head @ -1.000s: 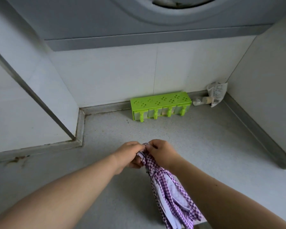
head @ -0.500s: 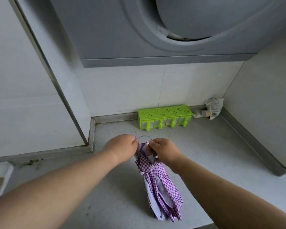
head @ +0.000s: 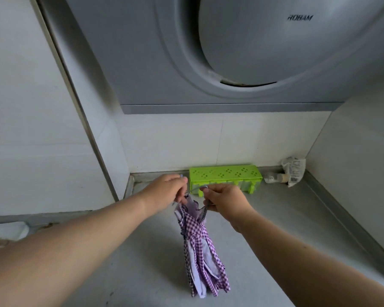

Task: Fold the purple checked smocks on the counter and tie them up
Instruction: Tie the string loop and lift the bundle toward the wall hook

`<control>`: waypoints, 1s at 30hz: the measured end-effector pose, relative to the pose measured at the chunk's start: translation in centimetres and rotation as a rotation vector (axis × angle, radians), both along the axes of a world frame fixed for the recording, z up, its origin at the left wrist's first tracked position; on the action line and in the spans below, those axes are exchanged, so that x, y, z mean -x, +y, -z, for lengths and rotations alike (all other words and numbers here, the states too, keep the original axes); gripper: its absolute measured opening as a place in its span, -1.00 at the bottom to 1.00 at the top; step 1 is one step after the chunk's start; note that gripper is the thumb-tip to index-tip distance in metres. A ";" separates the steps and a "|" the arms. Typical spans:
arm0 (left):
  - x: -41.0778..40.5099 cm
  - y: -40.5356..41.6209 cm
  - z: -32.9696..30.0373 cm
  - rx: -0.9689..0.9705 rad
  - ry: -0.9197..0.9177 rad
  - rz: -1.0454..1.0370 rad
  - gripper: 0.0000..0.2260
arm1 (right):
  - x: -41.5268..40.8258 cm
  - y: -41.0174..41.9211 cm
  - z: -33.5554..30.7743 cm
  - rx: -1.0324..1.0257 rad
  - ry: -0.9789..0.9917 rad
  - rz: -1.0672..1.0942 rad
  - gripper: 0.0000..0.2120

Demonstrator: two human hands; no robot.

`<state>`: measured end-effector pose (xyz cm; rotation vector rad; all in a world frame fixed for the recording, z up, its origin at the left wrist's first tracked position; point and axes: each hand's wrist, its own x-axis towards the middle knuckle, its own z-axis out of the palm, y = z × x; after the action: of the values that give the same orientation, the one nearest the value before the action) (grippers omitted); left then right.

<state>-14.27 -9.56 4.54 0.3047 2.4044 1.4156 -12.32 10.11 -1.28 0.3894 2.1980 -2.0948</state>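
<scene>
A bundle of purple checked smocks (head: 200, 258) hangs gathered into a long narrow roll, its lower end over the grey counter (head: 275, 229). My left hand (head: 166, 191) pinches a thin string at the bundle's top left. My right hand (head: 224, 198) pinches the string's other end at the top right. The string runs taut between the two hands above the cloth. Whether the bottom of the bundle touches the counter is unclear.
A green perforated plastic rack (head: 225, 177) stands against the back wall just behind my hands. A small bottle and crumpled packet (head: 290, 171) lie in the back right corner. A grey range hood (head: 231, 63) hangs overhead. White walls close in left and right.
My hands have moved apart, drawing the string out between them. The bundle has lifted and hangs straighter. My view has tilted upward, showing more of the hood.
</scene>
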 end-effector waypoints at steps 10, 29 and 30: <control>-1.7 4.5 -2.6 -0.092 -0.123 0.028 -0.67 | 0.6 3.4 -1.5 0.025 -0.056 -0.005 -0.79; -2.6 2.7 -2.4 0.102 0.083 0.125 -0.67 | -0.8 1.4 -4.4 -0.372 0.240 -0.517 -0.86; -2.6 2.7 -2.3 0.053 0.053 0.123 -0.68 | -0.9 1.3 -4.3 -0.388 0.259 -0.504 -0.86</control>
<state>-11.67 -6.91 6.89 0.4741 2.4152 1.3027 -11.44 11.46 3.02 -0.4054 2.5015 -1.5261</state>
